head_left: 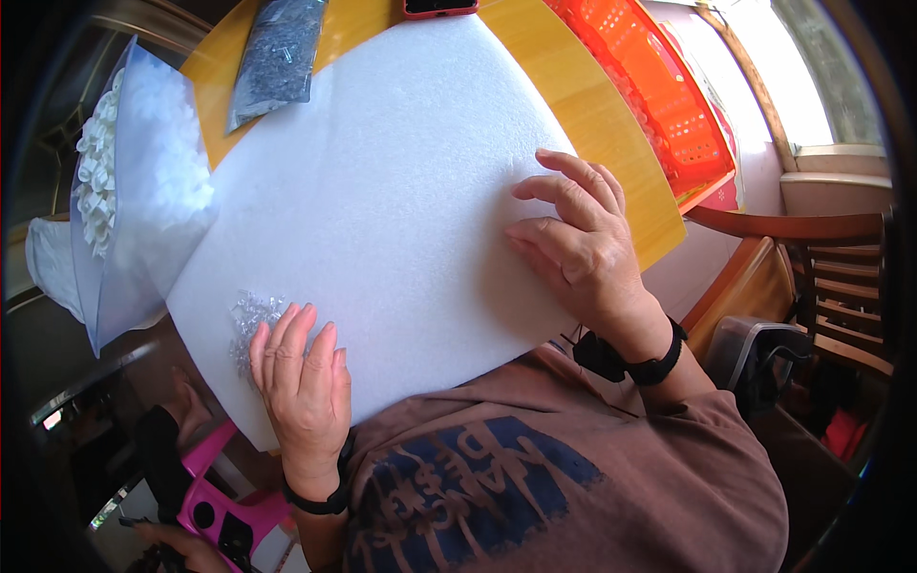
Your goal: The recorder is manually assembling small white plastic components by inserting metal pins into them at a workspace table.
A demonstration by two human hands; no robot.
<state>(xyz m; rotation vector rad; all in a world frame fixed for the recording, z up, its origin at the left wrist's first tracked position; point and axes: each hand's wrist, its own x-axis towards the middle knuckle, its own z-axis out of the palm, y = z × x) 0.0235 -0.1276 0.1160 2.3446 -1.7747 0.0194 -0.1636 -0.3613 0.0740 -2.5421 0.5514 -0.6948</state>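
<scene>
A white foam sheet [382, 210] covers most of the yellow board under my hands. At its near left corner lies a loose pile of small clear plastic pieces [250, 320]. My left hand [304, 392] is over the pile's right edge, its fingers stretched out and open; what lies under them is hidden. Over the right side of the sheet my right hand [585, 234] is raised, thumb and index fingertips close together in a pinch, the other fingers curled apart. Anything between those tips is too small to make out.
A clear bag of white plastic pieces [143, 191] stands at the left edge. At the back lie a bag of small greyish clear pieces [277, 57] and a red-cased phone [439, 8]. Orange baskets [659, 95] are at right, beyond the yellow board [611, 124]; below, a wooden chair [841, 277].
</scene>
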